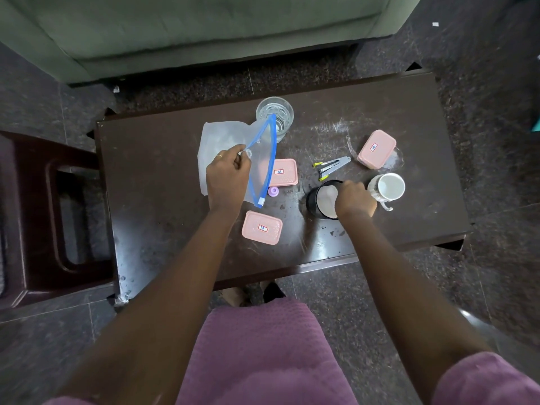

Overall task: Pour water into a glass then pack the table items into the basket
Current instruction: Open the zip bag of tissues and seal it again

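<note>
Two grips are seen: left hand (228, 176) pinches limp zip bag (233, 159); right hand (352, 200) clasps rigid black cup (317, 200) by the rim.

The desk (163, 176) is dark polished wood, glossy but scuffed with pale scratches and smears toward its right half, and the floor (496, 141) is speckled dark stone tile. The glass (274, 115) at the far side is clear and shiny, the zip bag (230, 147) is thin translucent plastic with a blue strip, and the three pink boxes (262, 228) are matt plastic with dimpled lids. The stapler (333, 168) looks like bright metal, the white mug (387, 187) like glazed ceramic, and the sofa (204, 27) is soft green cloth.
</note>
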### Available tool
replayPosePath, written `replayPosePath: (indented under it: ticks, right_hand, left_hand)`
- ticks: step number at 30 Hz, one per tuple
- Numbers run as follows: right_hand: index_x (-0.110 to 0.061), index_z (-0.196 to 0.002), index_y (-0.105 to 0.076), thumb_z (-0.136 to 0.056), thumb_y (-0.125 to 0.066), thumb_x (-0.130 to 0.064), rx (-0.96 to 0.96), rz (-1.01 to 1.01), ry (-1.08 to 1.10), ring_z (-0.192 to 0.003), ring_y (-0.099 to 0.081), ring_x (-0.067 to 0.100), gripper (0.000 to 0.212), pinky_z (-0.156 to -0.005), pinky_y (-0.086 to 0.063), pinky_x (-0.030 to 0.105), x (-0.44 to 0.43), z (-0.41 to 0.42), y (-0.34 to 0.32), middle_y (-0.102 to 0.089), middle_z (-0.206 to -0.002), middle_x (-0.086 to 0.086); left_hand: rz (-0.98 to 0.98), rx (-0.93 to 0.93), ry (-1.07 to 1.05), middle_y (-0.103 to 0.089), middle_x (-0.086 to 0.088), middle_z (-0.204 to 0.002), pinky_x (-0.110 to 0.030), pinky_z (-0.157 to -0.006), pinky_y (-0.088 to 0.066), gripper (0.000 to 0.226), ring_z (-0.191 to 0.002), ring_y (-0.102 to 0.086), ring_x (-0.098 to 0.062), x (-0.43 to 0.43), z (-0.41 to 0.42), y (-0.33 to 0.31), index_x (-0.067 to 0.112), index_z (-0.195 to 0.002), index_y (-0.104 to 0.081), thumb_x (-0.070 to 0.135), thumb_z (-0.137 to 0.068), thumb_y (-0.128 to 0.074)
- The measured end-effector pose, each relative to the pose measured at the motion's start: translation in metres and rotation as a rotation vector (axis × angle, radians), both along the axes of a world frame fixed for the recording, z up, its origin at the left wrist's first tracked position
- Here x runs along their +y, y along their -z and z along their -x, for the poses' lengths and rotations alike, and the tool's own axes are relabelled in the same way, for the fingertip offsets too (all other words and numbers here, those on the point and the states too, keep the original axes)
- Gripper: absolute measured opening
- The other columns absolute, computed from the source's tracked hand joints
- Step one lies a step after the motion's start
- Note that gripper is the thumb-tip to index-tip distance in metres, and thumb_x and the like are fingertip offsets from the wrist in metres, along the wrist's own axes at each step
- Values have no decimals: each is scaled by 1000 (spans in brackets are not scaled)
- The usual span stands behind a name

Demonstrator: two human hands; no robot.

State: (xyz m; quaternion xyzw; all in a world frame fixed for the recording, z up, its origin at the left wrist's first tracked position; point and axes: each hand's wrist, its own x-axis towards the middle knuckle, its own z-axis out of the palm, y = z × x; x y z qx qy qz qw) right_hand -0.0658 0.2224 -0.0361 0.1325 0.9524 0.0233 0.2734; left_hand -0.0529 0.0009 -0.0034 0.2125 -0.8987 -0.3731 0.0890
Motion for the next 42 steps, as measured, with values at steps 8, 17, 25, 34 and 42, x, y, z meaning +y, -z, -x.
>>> replayPosePath:
  ticks: [8,17,25,34,42]
  right_hand:
    - [1,-94,-62,-85,-59,-21,237,344,125,-91,-63,39,24,-75,-50,39,-38,22,-30,-65,-100,24]
    - [-13,-88,-34,-85,-65,-23,-130,1183,547,-62,-58,23,32,-57,-52,31,-125,15,-45,-61,-84,17]
    - [-20,-91,-35,-79,-59,-3,142,1160,78,-66,-66,28,32,-53,-57,37,-169,17,-61,-61,-80,13]
    - [-15,-67,-55,-85,-52,-8,131,1201,179,-68,-69,26,20,-51,-56,28,-211,31,-83,-64,-81,19]
    - [-1,-71,-52,-87,-44,0,34,1260,252,-53,-68,20,18,-56,-58,27,-224,38,-97,-65,-75,21]
  left_hand:
    - [9,4,-3,-71,-18,-89,-31,-70,-53,24,-75,-65,-28,-10,-4,0,4,-108,-69,13,-91,-54]
    - [-17,44,-47,-68,-18,-89,-31,-70,-47,24,-79,-62,-28,-38,-12,-11,5,-107,-68,7,-91,-50]
    - [-94,57,-83,-67,-15,-98,-19,-77,-40,26,-91,-62,-25,-63,-23,-11,9,-114,-65,11,-95,-47]
    - [-147,147,34,-57,-9,-129,-19,-97,-39,54,-116,-51,-9,-81,-71,-8,9,-127,-55,40,-83,-61]
    - [10,319,-162,-66,-21,-109,-4,-93,-37,34,-100,-57,-9,-95,-65,-19,-4,-112,-64,-2,-78,-67]
